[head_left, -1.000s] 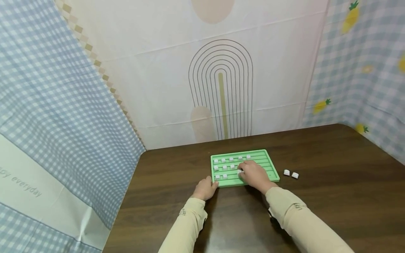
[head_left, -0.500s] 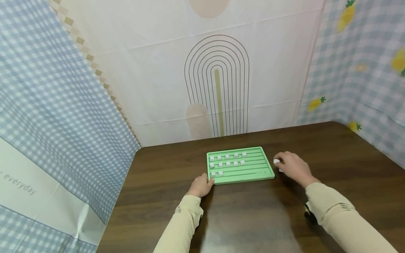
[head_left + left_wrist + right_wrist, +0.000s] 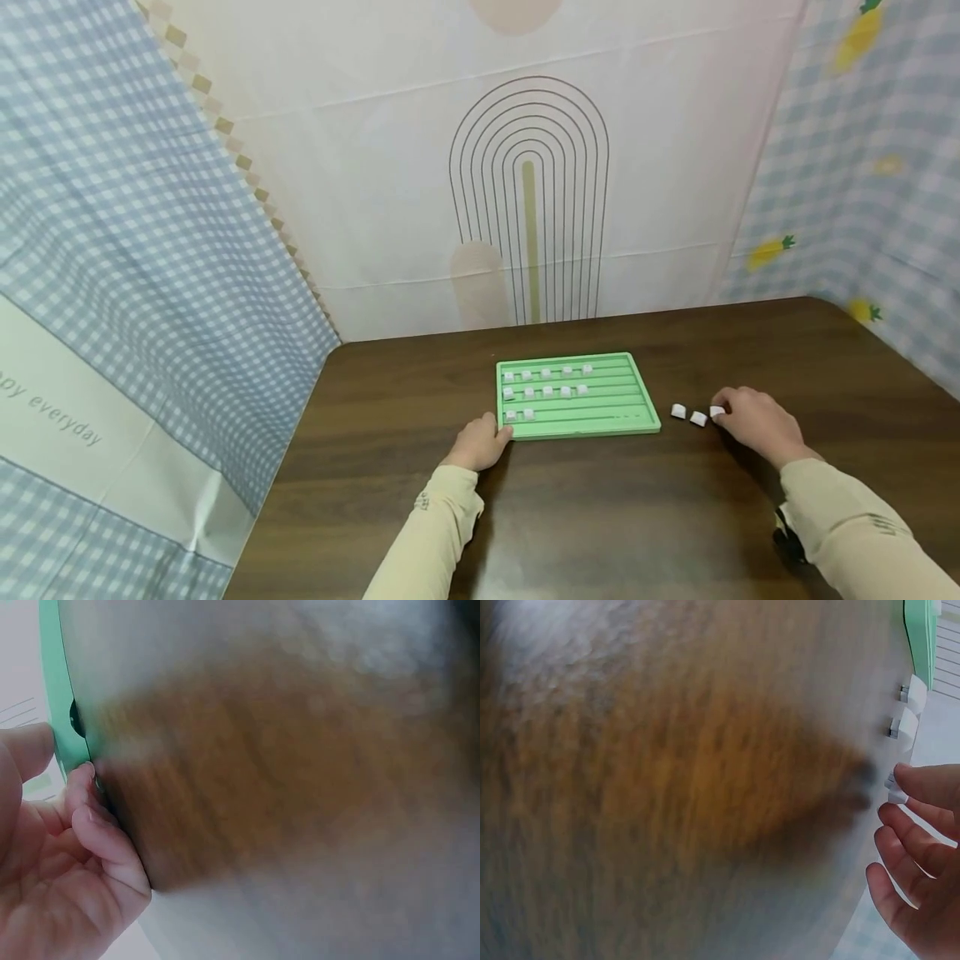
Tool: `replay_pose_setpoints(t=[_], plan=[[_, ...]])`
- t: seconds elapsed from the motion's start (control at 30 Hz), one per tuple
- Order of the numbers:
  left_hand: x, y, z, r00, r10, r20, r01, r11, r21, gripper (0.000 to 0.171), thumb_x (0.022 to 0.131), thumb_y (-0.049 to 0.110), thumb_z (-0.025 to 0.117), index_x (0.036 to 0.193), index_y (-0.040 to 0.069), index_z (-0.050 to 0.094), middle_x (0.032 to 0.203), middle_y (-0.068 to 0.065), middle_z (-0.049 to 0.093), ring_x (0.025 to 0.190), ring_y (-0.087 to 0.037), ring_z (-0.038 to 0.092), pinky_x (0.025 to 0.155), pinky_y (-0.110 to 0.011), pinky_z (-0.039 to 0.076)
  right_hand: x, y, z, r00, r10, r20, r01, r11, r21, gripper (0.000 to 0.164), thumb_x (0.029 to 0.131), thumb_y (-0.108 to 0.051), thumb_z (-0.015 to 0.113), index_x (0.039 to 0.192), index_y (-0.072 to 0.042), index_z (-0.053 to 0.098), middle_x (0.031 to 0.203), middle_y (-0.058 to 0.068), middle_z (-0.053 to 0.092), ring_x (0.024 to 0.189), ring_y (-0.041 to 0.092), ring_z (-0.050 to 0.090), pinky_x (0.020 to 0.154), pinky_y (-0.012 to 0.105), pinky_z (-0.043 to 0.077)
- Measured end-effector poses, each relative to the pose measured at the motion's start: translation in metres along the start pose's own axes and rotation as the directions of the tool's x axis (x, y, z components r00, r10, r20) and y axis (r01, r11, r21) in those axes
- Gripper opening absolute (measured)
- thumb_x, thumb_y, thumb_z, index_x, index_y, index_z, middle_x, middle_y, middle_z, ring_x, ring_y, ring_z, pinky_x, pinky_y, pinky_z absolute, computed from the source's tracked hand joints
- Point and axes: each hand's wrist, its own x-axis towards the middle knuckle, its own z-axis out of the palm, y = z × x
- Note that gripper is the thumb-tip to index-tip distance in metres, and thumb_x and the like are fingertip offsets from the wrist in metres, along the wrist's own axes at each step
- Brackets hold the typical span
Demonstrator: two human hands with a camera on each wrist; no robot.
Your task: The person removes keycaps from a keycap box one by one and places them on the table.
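Note:
The green tray (image 3: 577, 432) lies on the table with white keycaps (image 3: 546, 373) seated along its ridges in three rows, the nearest holding two at its left end. My left hand (image 3: 478, 443) grips the tray's near left corner; in the left wrist view the thumb lies over the rim and the fingers curl against its side. Right of the tray, my right hand (image 3: 761, 423) pinches a white keycap (image 3: 717, 411) between thumb and fingers, low over the table. Two more keycaps (image 3: 678, 411) sit between it and the tray, close beside the held one.
The dark wooden table (image 3: 600, 517) runs back to a white printed curtain (image 3: 375, 200). Blue checked cloth (image 3: 187, 208) hangs at the left, and more with pineapples (image 3: 862, 233) at the right.
My right hand has moved right from over the tray to the table beyond the two loose keycaps, carrying a keycap. My left hand stays on the tray's corner.

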Motion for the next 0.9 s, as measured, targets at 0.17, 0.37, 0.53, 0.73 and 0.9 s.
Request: replay_pose_setpoints(t=[0.17,0.37,0.53,0.73,0.9], plan=[[-0.002,0.000,-0.001,1.000,-0.003,-0.005,0.003,1.000,-0.004,0.028,0.097,0.026,0.045,0.092,-0.001,0.052,0.080,-0.015,0.054,0.074,-0.029,0.055,0.066,-0.042,0.042,0.001,-0.001,0.000,1.000,-0.004,0.013,0.004,1.000,-0.005,0.026,0.085,-0.016,0.060,0.106,0.000,0.061,0.102,0.024,0.058,0.089,0.041,0.056,0.061,0.049,0.044],[-0.002,0.001,-0.001,1.000,-0.007,-0.013,0.007,1.000,-0.006,0.028,0.097,0.026,0.046,0.089,0.000,0.052,0.079,-0.014,0.054,0.071,-0.027,0.053,0.064,-0.040,0.041,0.000,-0.002,0.002,1.000,-0.014,0.012,0.014,1.000,0.009,0.035,0.085,-0.017,0.060,0.114,0.003,0.057,0.110,0.027,0.055,0.096,0.044,0.053,0.066,0.053,0.044],[-0.001,0.002,0.001,1.000,-0.009,-0.014,0.008,1.000,-0.016,0.032,0.098,0.026,0.044,0.101,-0.004,0.054,0.089,-0.019,0.058,0.084,-0.034,0.059,0.072,-0.044,0.046,0.006,-0.022,0.003,0.998,-0.043,-0.055,0.044,0.999,0.022,0.039,0.087,-0.020,0.059,0.119,0.002,0.054,0.117,0.029,0.051,0.100,0.046,0.050,0.069,0.056,0.044],[-0.002,0.001,0.002,0.999,-0.036,0.003,0.036,0.999,-0.039,0.034,0.097,0.029,0.045,0.103,-0.003,0.053,0.088,-0.016,0.057,0.079,-0.029,0.056,0.068,-0.042,0.043,0.022,-0.072,0.014,0.984,-0.138,-0.117,0.142,0.989,0.032,0.036,0.088,-0.020,0.058,0.119,-0.002,0.056,0.118,0.025,0.053,0.103,0.042,0.052,0.070,0.054,0.046],[-0.003,0.001,0.001,0.999,-0.046,0.002,0.046,0.998,-0.049,0.031,0.096,0.029,0.048,0.097,-0.001,0.052,0.081,-0.014,0.053,0.070,-0.025,0.050,0.063,-0.039,0.039,0.038,-0.123,0.034,0.962,-0.248,-0.119,0.252,0.967,0.026,0.026,0.087,-0.019,0.061,0.109,-0.007,0.064,0.109,0.015,0.063,0.101,0.035,0.058,0.075,0.051,0.049]])
